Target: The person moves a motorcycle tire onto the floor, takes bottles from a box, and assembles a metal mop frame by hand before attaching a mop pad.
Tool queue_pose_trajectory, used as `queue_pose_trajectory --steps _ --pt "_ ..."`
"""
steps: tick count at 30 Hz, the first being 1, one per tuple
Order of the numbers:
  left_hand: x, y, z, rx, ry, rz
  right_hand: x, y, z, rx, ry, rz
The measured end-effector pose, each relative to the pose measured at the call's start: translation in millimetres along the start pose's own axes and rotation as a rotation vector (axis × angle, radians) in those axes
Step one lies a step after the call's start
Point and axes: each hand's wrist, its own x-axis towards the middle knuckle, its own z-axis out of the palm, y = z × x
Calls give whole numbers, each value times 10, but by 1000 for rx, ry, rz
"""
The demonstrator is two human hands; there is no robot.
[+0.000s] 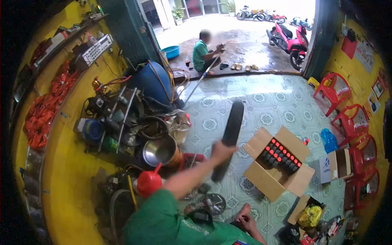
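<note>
My left hand (223, 152) reaches forward and is closed on a long black object that looks like a motorcycle tyre seen edge-on (234, 122). It stands tilted over the tiled floor, its outline blurred by motion. Low in the view, my right hand (247, 223) hangs close to my bare foot (243, 210), with its fingers loosely apart and nothing visible in them. Between my arms lies a round dark tray (215, 203) with small metal parts. An open cardboard box (263, 177) with several red-capped black bottles (281, 154) stands right of the black object.
A person in green (200, 55) squats at the doorway, near a long pole (200, 83). A blue barrel (152, 83), a metal bowl (159, 150) and a red dipper (149, 182) crowd the left. Red chairs (352, 118) line the right wall. A box with yellow plastic (310, 215) sits lower right.
</note>
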Motion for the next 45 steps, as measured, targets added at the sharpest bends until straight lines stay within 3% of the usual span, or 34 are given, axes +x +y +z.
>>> queue_pose_trajectory --steps 1,3,5,6,8,9,12,14,15,17,18,19,20,21,23,24,28,29,30,32,35,41,45 --pt "260 289 -123 110 -25 -19 -153 316 -25 -6 38 64" --pt "1079 565 -221 248 4 250 -443 583 -226 -82 35 233" --pt "1708 1028 -358 511 58 227 -829 888 -276 -162 12 400" --pt "1958 1084 -299 679 389 402 -985 1196 -220 -148 63 427" --pt "2185 1300 -213 462 615 513 -1155 1623 -238 -122 186 465" --pt "2137 1324 -131 452 615 503 -1217 1586 -329 -134 189 471" --pt "1809 1219 32 440 270 784 -1388 1218 -253 113 81 571" --pt "1436 765 232 681 123 840 -1343 811 -182 84 89 530" --pt "1294 339 330 673 -52 786 -1363 721 -164 54 106 479" --pt "821 -200 320 736 -395 602 -1062 1185 96 59 102 385" --pt "441 -268 168 751 -510 488 -1002 1384 203 63 102 287" --pt "228 -847 178 771 -554 469 -969 1287 202 47 128 275" --pt "-107 -1017 -3 709 -641 354 -862 1145 181 32 155 265" --pt "-441 -1481 -142 669 -611 391 -803 1034 171 97 162 309" --pt "-1177 -1836 -575 643 -740 89 -699 789 140 245 152 367" --pt "-1644 -1796 -888 537 -625 168 -696 714 104 325 135 385" --pt "-3339 -3133 -1828 528 -632 -391 -777 528 -33 176 59 383" --pt "-4002 -3253 -1977 454 -308 -570 -803 451 -126 164 31 431" --pt "-4639 -3848 -2171 430 -439 -793 -847 313 -195 142 -16 475" --pt "-5184 -3636 -2315 452 -431 -1122 -1025 228 -155 82 -128 522" --pt "-5490 -3260 -2323 366 -362 -1267 -1120 373 -41 59 -46 446" --pt "-5124 -2791 -2097 388 -421 -1190 -919 804 41 107 -116 458" --pt "-4470 -2327 -1593 515 -583 -1011 -733 1201 -115 187 -149 449"
